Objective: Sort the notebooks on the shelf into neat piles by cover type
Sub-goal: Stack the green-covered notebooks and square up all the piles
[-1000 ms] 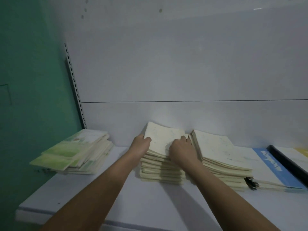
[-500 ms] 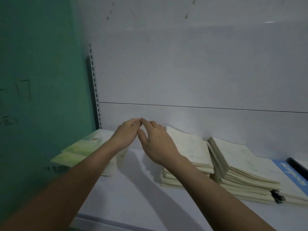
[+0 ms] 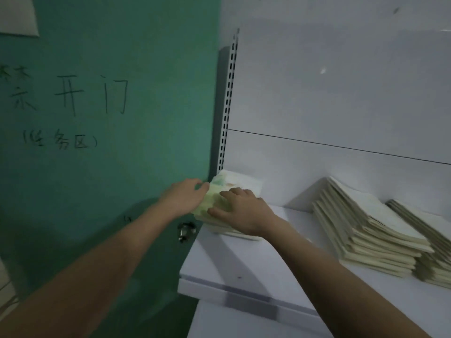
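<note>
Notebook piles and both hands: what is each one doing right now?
green notebook pile: at the shelf's left end, both hands on it
left hand: against the pile's left edge
right hand: resting on top, fingers spread
cream notebook pile: untouched, slanted
far-right pile: untouched, partly out of view
shelf: holds all piles

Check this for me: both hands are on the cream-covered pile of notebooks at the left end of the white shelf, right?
Not quite. The head view shows both hands, left hand and right hand, on the green-covered pile of notebooks at the left end of the white shelf.
</note>
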